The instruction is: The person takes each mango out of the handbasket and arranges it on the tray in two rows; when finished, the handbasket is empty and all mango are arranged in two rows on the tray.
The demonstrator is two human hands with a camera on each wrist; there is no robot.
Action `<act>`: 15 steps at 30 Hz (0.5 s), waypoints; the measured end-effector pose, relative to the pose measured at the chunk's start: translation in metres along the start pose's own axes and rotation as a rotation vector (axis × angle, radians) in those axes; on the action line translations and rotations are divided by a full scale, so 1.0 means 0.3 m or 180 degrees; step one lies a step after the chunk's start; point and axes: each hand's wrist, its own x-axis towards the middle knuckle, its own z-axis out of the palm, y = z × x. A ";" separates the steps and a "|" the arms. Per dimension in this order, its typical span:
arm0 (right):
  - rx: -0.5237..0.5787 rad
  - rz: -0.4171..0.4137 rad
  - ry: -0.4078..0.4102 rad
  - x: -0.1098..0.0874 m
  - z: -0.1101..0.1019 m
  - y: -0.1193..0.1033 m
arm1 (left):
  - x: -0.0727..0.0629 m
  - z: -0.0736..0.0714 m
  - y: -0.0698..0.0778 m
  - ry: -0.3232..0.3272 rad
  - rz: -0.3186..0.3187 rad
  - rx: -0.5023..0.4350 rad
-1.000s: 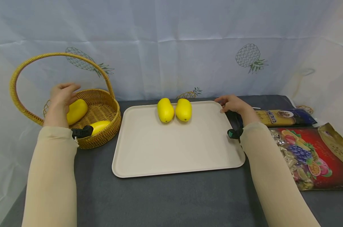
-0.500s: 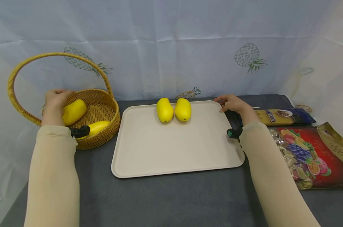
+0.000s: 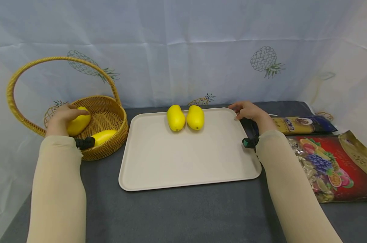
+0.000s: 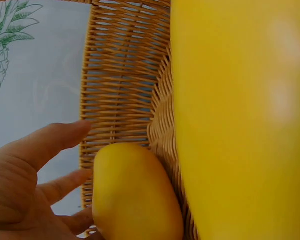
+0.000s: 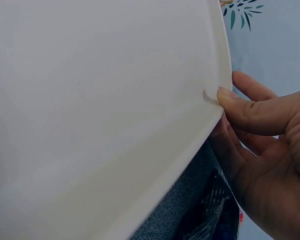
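So the thing to look at is the oblong yellow fruit [image 3: 78, 125], sitting in the basket right up against the left hand [image 3: 61, 116], partly covered by it from above. That hand is spread pretty wide: thumb sticking out and clear of the fruit, other fingers reaching along and behind its side. I wouldn't call it a grip; can't tell whether the fingertips actually touch.

A second yellow fruit [image 3: 105, 135] lies in the same basket, on the near side and to the right of that hand, and it fills a big chunk of the left wrist view. The wicker basket [image 3: 118, 141] itself is under and to the right of the hand, tall handle arching over the lot.

Further right is the cream tray [image 3: 186, 158], with its far right corner pinched by the right hand [image 3: 247, 109], thumb on top of the rim and fingers around the outside and below. Left of that pinch, along the tray's far edge, a left yellow fruit [image 3: 176, 118] and a right yellow fruit [image 3: 195, 117] lie side by side, pretty much touching.

Out to the right of the right hand there's a pasta packet [image 3: 302, 125], with a red candy bag [image 3: 338, 165] just nearer than that.
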 end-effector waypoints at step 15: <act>-0.0042 -0.0007 0.0042 -0.007 -0.002 0.000 | 0.029 -0.007 -0.035 -0.0550 0.0168 0.0344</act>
